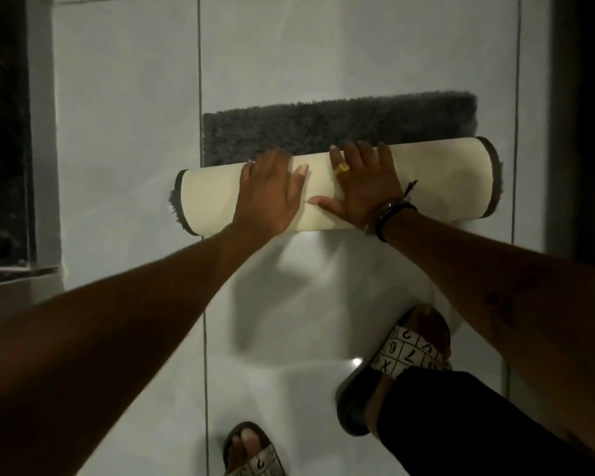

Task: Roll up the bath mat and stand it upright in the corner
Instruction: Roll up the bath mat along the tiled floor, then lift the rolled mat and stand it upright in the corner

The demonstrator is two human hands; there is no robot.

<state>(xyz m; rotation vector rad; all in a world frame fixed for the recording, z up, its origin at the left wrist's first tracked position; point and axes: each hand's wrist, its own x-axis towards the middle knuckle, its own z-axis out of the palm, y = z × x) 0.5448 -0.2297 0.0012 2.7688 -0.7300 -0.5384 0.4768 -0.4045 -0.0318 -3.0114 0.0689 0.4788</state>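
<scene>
1. The bath mat (337, 192) lies on the tiled floor (124, 132), mostly rolled, with a grey strip still flat beyond.
2. The left hand (272, 197) and right hand (366, 187) press flat on the roll, fingers spread, gripping nothing.
3. Even pressure should keep the ends flush.

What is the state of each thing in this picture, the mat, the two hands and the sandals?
bath mat: mostly rolled, cream backing outward, a grey shaggy strip still flat on the floor
left hand: open, palm flat on the roll
right hand: open, fingers spread, pressing on the roll
sandals: on the person's feet, on the tiled floor
</scene>
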